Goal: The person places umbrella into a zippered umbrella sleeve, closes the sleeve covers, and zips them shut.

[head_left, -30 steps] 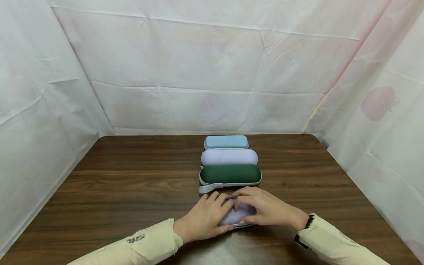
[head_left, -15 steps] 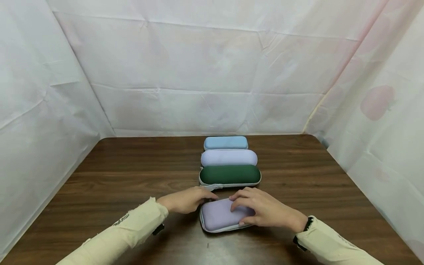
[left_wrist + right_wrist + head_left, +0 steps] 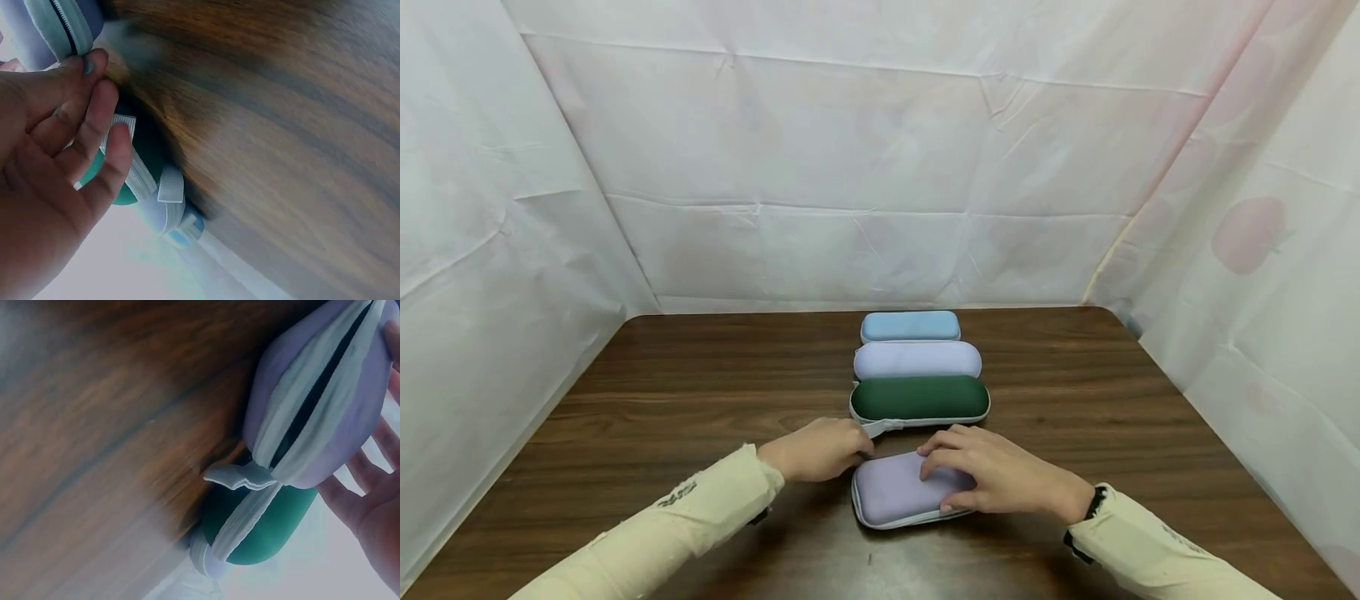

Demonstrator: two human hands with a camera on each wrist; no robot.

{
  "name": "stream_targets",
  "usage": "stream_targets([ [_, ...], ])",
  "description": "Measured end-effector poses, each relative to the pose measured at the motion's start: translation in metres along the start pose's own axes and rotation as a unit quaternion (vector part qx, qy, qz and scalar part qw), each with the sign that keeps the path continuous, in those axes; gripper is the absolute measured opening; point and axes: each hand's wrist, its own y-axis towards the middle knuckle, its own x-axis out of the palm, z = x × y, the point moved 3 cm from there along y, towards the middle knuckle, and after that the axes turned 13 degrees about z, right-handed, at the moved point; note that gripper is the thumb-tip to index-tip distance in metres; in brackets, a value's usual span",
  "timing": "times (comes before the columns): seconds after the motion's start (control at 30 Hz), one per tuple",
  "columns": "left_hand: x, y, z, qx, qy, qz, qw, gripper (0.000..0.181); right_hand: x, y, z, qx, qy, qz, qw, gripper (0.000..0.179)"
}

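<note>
A light purple zippered hard glasses case [image 3: 895,492] lies on the table between my hands. My right hand [image 3: 1000,475] holds its right part, fingers over the top and thumb at the near edge. My left hand [image 3: 823,448] is at the case's far left corner. In the left wrist view its thumb and index fingertips [image 3: 94,61] pinch together right at the grey zipper band [image 3: 65,28]; the zipper pull there is hidden by the fingers. The right wrist view shows the zipper parted, a dark gap [image 3: 322,387] between its teeth.
Beyond the case, three more cases lie in a row: a green one [image 3: 921,398] with a grey strap [image 3: 880,427], a lilac one [image 3: 917,360] and a light blue one [image 3: 910,325]. The brown wooden table [image 3: 715,375] meets hanging white sheets [image 3: 850,150] at its back and sides.
My left hand has left the case's top, gone to its far edge, then slid left to the corner, uncovering the case's left part. My right hand has stayed in place.
</note>
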Motion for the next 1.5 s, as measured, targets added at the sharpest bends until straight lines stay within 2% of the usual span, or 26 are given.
stream_targets([
  [0.17, -0.002, -0.003, 0.000, 0.038, 0.065, 0.039, 0.9964, 0.009, -0.002, 0.002, 0.001, 0.002, -0.019, -0.023, 0.9995, 0.041],
  [0.33, -0.001, -0.006, 0.000, 0.067, 0.111, 0.067, 0.9893, 0.011, -0.005, 0.005, 0.000, -0.019, -0.049, -0.038, 0.9979, 0.047],
  [0.47, 0.001, -0.008, -0.001, 0.082, 0.129, 0.089, 0.9842, 0.012, -0.006, 0.008, -0.001, -0.040, -0.062, -0.033, 0.9967, 0.047],
  [0.6, 0.001, -0.013, -0.003, 0.084, 0.136, 0.105, 0.9815, 0.013, -0.005, 0.009, 0.001, -0.044, -0.084, -0.027, 0.9952, 0.047],
  [0.9, -0.001, -0.028, -0.001, 0.070, 0.108, 0.139, 0.9820, 0.016, -0.003, 0.007, -0.001, -0.019, -0.111, -0.006, 0.9936, 0.046],
  [1.2, 0.000, -0.038, 0.013, 0.014, 0.088, 0.136, 0.9867, 0.025, 0.000, 0.006, -0.005, 0.010, -0.141, 0.020, 0.9897, 0.045],
  [1.5, 0.005, -0.042, 0.028, -0.015, 0.080, 0.148, 0.9856, 0.024, 0.004, 0.007, -0.014, 0.038, -0.176, 0.038, 0.9830, 0.043],
])
